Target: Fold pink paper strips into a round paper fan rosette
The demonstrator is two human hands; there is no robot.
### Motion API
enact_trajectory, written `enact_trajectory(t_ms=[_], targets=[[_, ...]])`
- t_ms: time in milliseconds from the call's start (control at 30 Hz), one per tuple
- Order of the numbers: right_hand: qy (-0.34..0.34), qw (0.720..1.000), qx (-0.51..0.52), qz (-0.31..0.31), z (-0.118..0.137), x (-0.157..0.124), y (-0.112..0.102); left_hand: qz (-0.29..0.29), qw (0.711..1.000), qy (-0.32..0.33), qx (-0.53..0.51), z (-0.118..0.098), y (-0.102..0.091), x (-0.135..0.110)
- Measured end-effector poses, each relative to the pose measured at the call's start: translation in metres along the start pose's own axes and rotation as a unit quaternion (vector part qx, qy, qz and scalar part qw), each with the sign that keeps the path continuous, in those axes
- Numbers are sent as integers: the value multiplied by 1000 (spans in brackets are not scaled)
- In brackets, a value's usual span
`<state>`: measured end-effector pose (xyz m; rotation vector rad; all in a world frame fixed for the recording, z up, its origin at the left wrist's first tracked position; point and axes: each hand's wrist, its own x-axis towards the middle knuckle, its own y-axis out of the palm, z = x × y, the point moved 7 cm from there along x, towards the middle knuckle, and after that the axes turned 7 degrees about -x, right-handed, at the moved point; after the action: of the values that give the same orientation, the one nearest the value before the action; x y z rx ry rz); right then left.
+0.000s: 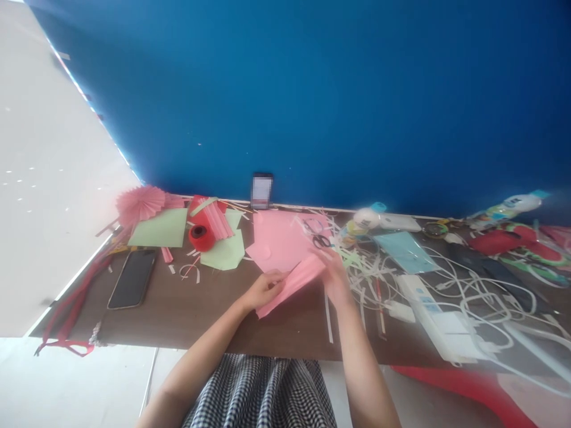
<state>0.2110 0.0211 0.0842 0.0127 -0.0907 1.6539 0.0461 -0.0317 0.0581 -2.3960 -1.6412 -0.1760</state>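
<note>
Both my hands hold a folded pink paper strip [292,283] just above the brown table [187,309]. My left hand [265,289] pinches its near left end with curled fingers. My right hand [332,270] grips the far right end, fingers closed on the paper. A flat pink sheet [276,241] lies just behind the strip. Scissors [320,240] rest beside my right hand's fingertips.
A black phone [132,277] lies at left, with a red tape roll [201,236], green papers [160,229] and a pink paper fan [140,204] behind it. Another phone [262,190] leans on the blue wall. White cables and a power strip [435,309] crowd the right side.
</note>
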Motion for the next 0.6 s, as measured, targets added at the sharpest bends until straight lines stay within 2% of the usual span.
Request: enact_trajectory(t_ms=[67, 133, 233, 300, 400, 600], targets=[[-25, 997, -70, 33, 18, 0, -3, 22, 999, 28, 36, -3, 3, -1], [-32, 983, -154, 92, 29, -2, -2, 44, 995, 47, 71, -5, 5, -2], [-19, 957, -236, 166, 32, -6, 0, 63, 990, 61, 113, -9, 5, -3], [-11, 945, -265, 190, 30, -8, 0, 75, 986, 69, 131, -14, 4, -3], [-23, 941, -279, 193, 28, -11, 1, 90, 981, 68, 155, -23, 1, -3], [-30, 949, -285, 128, 18, -15, -1, 108, 977, 71, 168, -40, -7, -6]])
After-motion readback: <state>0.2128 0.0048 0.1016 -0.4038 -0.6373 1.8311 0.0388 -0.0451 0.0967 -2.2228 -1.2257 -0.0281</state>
